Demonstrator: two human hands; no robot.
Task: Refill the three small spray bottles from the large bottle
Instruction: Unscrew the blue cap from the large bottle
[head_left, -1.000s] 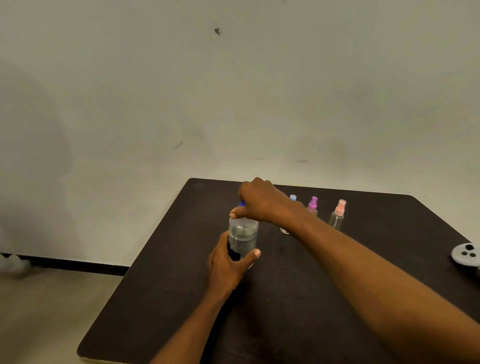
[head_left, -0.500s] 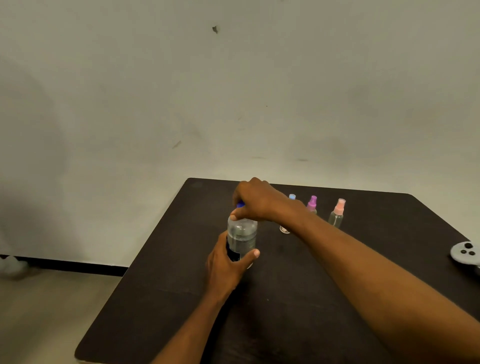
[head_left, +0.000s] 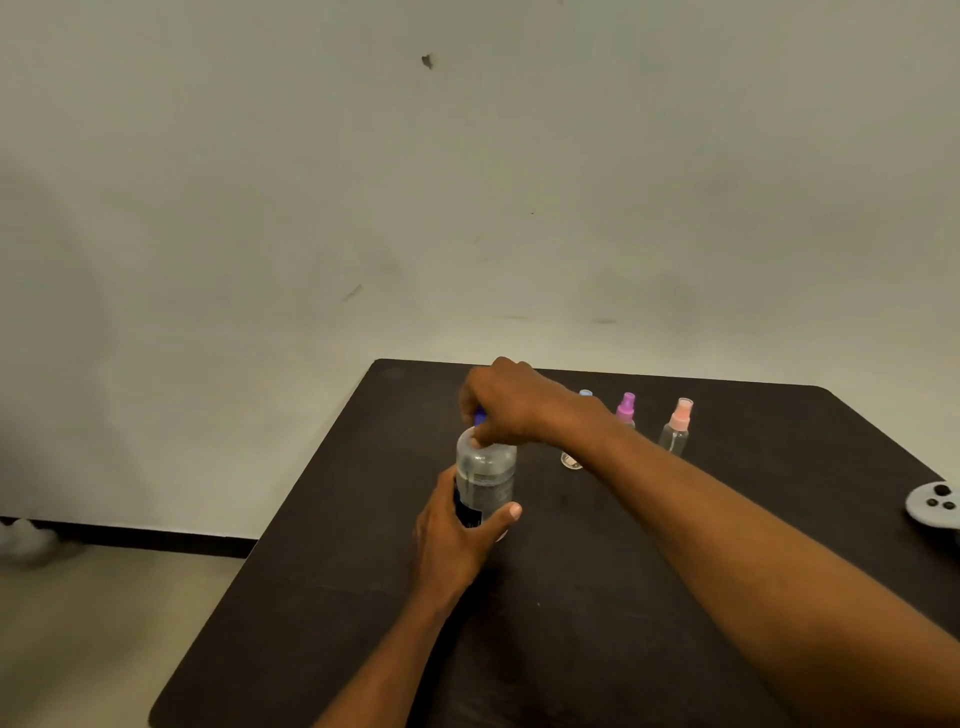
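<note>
Two hands hold the large bottle (head_left: 487, 475) upright on the desk (head_left: 332, 597): left hand (head_left: 451, 540) fingers wrap its body, right hand (head_left: 511, 402) fingers grip its blue cap (head_left: 479, 417). Small spray bottles (head_left: 674, 435) stand beyond.

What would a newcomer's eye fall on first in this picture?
Both hands on the large bottle, upright on the table: the left hand grips its body, the right hand grips its blue cap. Behind the right arm stand three small sprayers: blue top, purple top, pink top.
</note>
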